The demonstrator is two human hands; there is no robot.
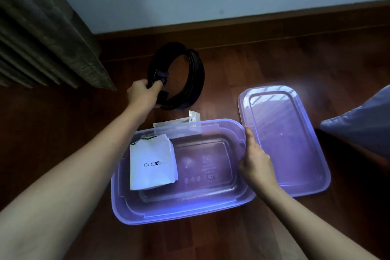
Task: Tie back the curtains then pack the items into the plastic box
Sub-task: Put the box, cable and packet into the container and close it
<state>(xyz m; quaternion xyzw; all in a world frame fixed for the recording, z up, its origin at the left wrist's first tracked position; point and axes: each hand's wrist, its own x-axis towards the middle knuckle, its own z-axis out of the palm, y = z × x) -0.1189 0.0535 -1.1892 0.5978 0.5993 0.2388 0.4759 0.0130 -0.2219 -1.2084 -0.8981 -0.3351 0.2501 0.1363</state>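
Observation:
A translucent purple plastic box (126,207) stands open on the wooden floor in front of me. A white packet (153,164) with a small logo lies inside it at the left. Beyond the box, my left hand (143,93) grips a black coiled cable (196,74), which is tilted up off the floor. My right hand (256,160) holds the box's right rim, fingers curled over the edge. Two clear plastic packets (190,120) lie just behind the box's far wall. The curtain (46,34) hangs at the upper left.
The box's lid (285,139) lies flat on the floor just right of the box. A grey-blue cushion or cloth (363,118) sits at the right edge. A pale wall with a wooden skirting board (253,21) runs behind.

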